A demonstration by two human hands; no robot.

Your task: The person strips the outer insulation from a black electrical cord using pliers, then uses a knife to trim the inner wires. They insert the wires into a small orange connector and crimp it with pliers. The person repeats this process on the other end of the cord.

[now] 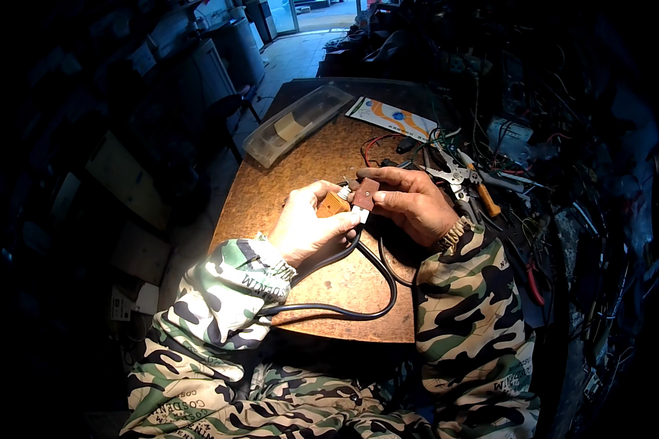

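Note:
Above the table's middle, both my hands are close together. My right hand [410, 203] pinches a reddish-brown plug-like connector [367, 192] between thumb and fingers; one small screw shows on its face. A white piece [360, 214] sits at the connector's lower end, by my left thumb tip. My left hand [311, 223] is closed around an orange-brown block [332, 205], possibly another connector, with a ridged white part [343, 192] at its top. From beneath the hands a thick black cable [392, 289] runs down and loops across the table. My fingers partly hide how these pieces meet.
The worn brown tabletop [326, 274] carries a clear plastic tray [271, 150] at the back left and a white-and-orange printed card [393, 119] behind. At right lie wire strippers [458, 175], an orange-handled tool [488, 200], red-handled pliers [534, 285] and tangled wires.

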